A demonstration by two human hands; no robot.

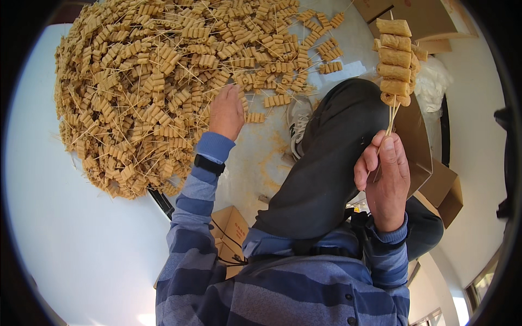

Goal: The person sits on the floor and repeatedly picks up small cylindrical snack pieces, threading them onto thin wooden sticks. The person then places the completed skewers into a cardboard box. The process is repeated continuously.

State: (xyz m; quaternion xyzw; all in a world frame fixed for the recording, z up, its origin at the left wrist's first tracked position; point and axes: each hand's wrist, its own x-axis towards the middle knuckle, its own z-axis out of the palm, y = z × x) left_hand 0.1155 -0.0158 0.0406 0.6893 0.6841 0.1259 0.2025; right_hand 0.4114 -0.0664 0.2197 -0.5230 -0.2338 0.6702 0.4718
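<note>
Raised at the right, my right hand (389,176) is closed round the thin sticks of a small bunch of skewers (395,57). Their tan rolled pieces, hollow at the ends, stack upright above my fingers. My left hand (227,111) reaches to the near right edge of a large pile of the same skewers (141,81). Its fingers are drawn together and curl down, their tips mostly hidden by the hand. One skewer (243,99) lies right beside these fingers; whether they grip it or another is hidden.
A pale table (81,244) bears the pile. Loose skewers (330,68) lie at its far right edge. My bent leg (321,157) and a shoe (298,122) are between my arms. Cardboard boxes (231,231) stand below, others (440,190) at the right, near clear plastic bags (432,81).
</note>
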